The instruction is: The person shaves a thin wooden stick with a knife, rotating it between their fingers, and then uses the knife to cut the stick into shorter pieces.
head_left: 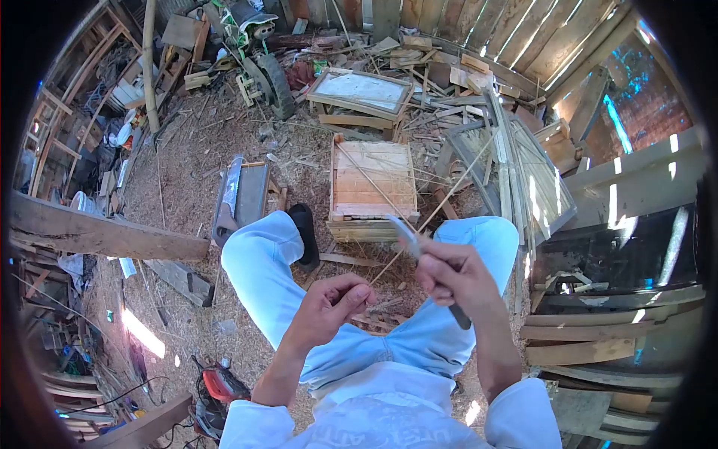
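Observation:
My left hand [336, 305] is closed in a pinch around the lower end of a thin wooden strip [458, 185]. From there the strip slants up and away to the right, between my knees. In my right hand [453, 274] is a knife [407, 238], gripped by its dark handle, which pokes out below my fist. Its pale blade points up and left, overlapping the strip in this view. Beyond both hands stands a light wooden box [374, 179] with a slatted top, and another thin stick [366, 176] lies across it.
A hand saw [230, 191] rests on a small dark-topped stool [253, 193] by my left knee. Wood scraps [449, 75] and a framed panel [359, 91] lie at the back. Screened frames [516, 172] lean right. A red power tool [221, 385] sits lower left.

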Action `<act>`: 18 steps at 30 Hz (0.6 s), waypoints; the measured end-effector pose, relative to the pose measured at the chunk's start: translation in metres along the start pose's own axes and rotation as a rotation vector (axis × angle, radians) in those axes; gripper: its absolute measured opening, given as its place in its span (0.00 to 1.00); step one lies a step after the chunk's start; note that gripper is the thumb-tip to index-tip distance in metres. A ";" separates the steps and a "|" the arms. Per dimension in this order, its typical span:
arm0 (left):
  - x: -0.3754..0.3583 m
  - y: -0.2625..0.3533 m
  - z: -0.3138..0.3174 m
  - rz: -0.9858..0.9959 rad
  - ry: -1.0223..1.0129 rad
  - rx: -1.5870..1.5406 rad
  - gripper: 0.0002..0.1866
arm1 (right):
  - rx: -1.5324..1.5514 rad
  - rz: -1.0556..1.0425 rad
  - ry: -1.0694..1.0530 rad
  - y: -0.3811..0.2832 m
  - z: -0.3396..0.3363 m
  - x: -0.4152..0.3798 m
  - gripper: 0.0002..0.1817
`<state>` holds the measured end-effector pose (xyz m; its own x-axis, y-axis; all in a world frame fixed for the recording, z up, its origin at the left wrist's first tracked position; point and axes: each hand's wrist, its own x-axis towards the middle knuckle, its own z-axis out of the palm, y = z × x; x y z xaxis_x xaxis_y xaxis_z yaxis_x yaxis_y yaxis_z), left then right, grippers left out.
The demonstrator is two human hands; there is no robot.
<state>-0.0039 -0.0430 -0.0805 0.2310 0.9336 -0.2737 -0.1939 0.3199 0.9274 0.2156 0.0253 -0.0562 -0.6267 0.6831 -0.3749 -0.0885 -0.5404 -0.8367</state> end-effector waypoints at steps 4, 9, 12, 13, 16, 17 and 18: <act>0.001 0.002 0.001 -0.031 -0.021 -0.045 0.12 | -0.024 0.027 -0.069 0.008 0.013 0.000 0.19; 0.007 0.003 0.004 0.026 0.011 0.034 0.13 | 0.002 0.053 -0.132 0.000 0.012 0.004 0.18; 0.009 0.010 0.006 0.056 0.049 0.041 0.13 | -0.066 0.023 -0.095 -0.004 0.014 0.005 0.17; 0.009 0.010 0.006 0.062 0.036 0.042 0.13 | -0.127 0.017 -0.068 -0.005 0.015 0.005 0.17; 0.007 0.011 0.007 0.070 0.043 0.021 0.13 | -0.174 -0.060 -0.071 0.008 0.021 0.005 0.17; 0.007 0.010 0.008 0.069 0.057 -0.002 0.13 | -0.175 -0.061 -0.069 0.004 0.020 0.005 0.17; 0.008 0.010 0.008 0.069 0.055 -0.003 0.13 | -0.152 -0.019 -0.059 -0.002 0.019 0.004 0.17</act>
<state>0.0042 -0.0338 -0.0716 0.1642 0.9608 -0.2232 -0.2107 0.2552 0.9437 0.1991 0.0196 -0.0488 -0.6711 0.6598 -0.3381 0.0144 -0.4443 -0.8958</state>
